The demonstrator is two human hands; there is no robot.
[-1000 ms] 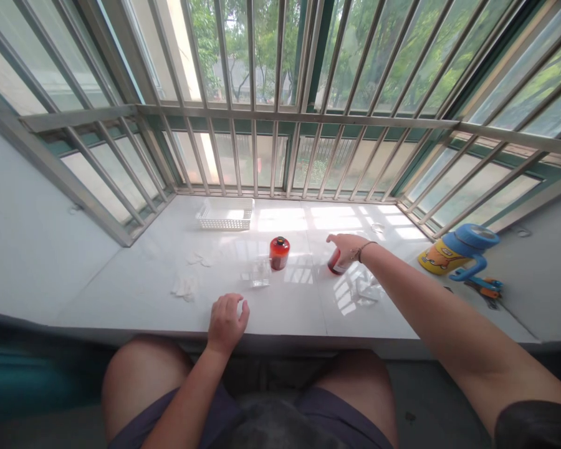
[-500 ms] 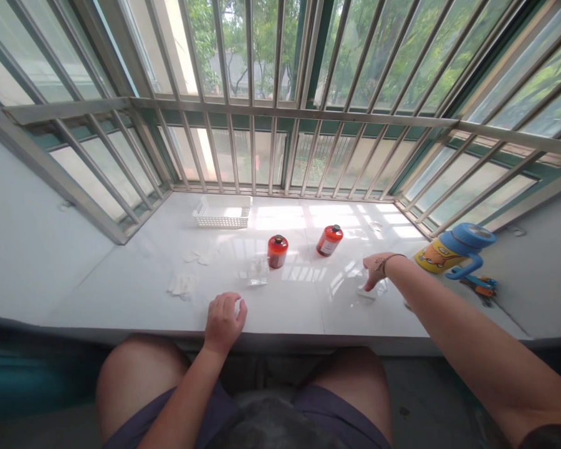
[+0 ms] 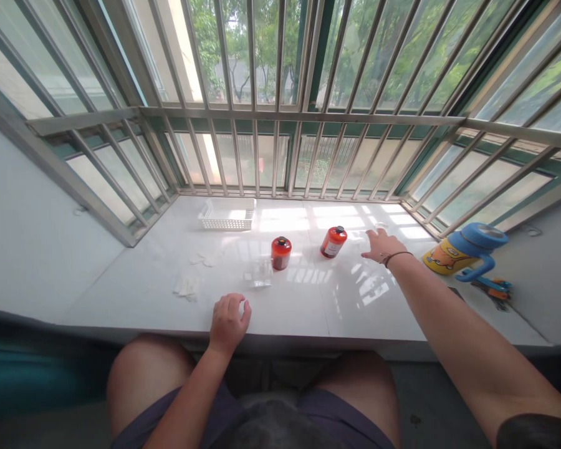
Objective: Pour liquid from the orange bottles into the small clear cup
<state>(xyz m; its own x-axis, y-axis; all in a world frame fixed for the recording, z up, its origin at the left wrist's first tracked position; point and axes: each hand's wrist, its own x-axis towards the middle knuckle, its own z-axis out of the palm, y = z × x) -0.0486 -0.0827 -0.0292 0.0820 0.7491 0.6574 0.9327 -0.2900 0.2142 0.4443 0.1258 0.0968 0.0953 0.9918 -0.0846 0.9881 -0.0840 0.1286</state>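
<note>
The right hand [image 3: 383, 246] no longer grips the red bottle with the white label [image 3: 333, 243], as it does a second ago; now it is apart from it, just to the right of it, bracelet [image 3: 396, 254] on the wrist. Its thumb and fingers are spread, and nothing shows between them (a thin clear thing could hide in the glare). A small clear piece [image 3: 381, 226] lies behind these fingers, to the far right of the labelled bottle. So that bottle now stands on the window ledge [image 3: 299, 315] unsupported, black cap [image 3: 339, 229] on, label toward the person, and the hand is free of it.

Half a second ago the same hand is on clear plastic to the near right of the labelled bottle; that patch is now bright with reflections, and I cannot tell whether any plastic lies there.

The left hand [image 3: 230, 318] keeps its place to the near left of the labelled bottle, at the ledge's front edge, loosely curled with a gap at the thumb and nothing seen in it. Between it and the labelled bottle stand the other red bottle [image 3: 281, 254] and a clear plastic box [image 3: 260, 274] just beside that one. The white basket [image 3: 228, 218] is unmoved, to the far left of the labelled bottle
</note>
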